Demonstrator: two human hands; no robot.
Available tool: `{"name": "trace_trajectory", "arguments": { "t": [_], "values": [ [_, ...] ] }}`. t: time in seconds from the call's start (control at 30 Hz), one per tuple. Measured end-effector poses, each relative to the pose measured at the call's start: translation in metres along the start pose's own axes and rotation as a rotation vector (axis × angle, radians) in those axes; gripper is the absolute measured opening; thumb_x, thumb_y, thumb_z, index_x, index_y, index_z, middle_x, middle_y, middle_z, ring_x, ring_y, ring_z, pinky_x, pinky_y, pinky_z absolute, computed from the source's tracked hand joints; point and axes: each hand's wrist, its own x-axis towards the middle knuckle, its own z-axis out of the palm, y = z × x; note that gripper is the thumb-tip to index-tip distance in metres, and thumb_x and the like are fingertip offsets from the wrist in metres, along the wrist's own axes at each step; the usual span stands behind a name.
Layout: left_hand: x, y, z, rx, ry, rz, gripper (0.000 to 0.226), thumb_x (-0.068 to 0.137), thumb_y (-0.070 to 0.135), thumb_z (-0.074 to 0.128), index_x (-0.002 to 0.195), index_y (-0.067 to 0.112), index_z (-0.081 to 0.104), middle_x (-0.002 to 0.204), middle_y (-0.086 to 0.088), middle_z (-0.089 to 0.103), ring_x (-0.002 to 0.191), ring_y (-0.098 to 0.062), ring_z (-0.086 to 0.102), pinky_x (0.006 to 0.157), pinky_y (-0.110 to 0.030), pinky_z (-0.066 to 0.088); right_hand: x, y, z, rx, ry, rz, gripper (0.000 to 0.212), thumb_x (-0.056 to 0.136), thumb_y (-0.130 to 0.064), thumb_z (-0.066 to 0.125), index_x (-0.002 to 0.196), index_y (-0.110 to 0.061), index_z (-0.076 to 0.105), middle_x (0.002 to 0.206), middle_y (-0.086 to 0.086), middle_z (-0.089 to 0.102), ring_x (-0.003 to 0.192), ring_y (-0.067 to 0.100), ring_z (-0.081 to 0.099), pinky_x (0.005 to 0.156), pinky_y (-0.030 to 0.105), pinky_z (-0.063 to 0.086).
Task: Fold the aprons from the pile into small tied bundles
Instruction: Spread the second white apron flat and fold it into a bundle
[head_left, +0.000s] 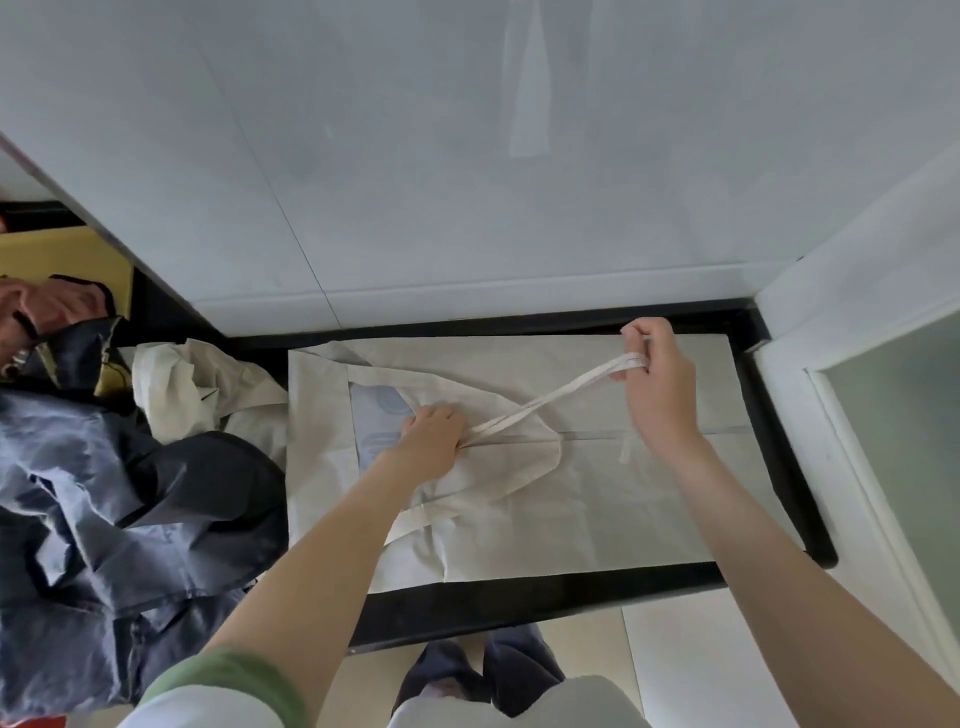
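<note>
Apron of cream cloth spread flat on the black counter, straight ahead and covering most of it. Judged early to midway on this one bundle: laid out and seemingly folded over once, an upper layer curving across the middle, but not yet made small and not tied. Long side running left to right, short side near to far. Printed patch towards the left end; which end the bib, impossible to tell.

From the middle of the cloth, straps drawn taut as a doubled pair, slanting up towards the far right. At the middle, left hand knuckles up, fingers curled into puckered cloth just where the straps start, pinning it down. Above the far right part, right hand raised, fingers curled round the far end of the straps.

Left to do, by the look of it: more folding or rolling, wrapping the straps round, knotting.

At the left, pile of dark blue aprons heaped and unfolded, with a crumpled cream apron at its far edge, right beside the flat apron's left end. No finished bundle in view.
</note>
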Motion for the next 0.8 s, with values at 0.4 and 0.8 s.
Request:
{"name": "trace_trajectory", "arguments": {
  "t": [0.4, 0.8],
  "values": [
    [-0.015, 0.011, -0.010, -0.176, 0.418, -0.020, 0.043, 0.099, 0.043, 0.034, 0.122, 0.011, 0.051, 0.121, -0.008, 0.047, 0.111, -0.029, 0.043, 0.092, -0.035, 0.030, -0.003, 0.053, -0.017, -0.892, -0.809, 0.181, 0.095, 0.080, -0.034, 0.067, 0.151, -0.030, 0.005, 0.156, 0.002, 0.012, 0.142, 0.026, 0.016, 0.112, 0.041, 0.019],
    [0.010, -0.066, -0.056, 0.284, 0.389, -0.016, 0.078, 0.049, -0.010, 0.074, 0.122, 0.012, 0.059, 0.129, -0.017, 0.054, 0.115, -0.038, 0.052, 0.097, -0.052, 0.041, 0.069, 0.024, 0.084, -0.727, -0.790, -0.122, 0.044, 0.095, -0.004, 0.043, 0.138, -0.007, 0.038, 0.135, 0.013, 0.042, 0.126, 0.029, 0.037, 0.097, 0.043, 0.041]
  ]
}}
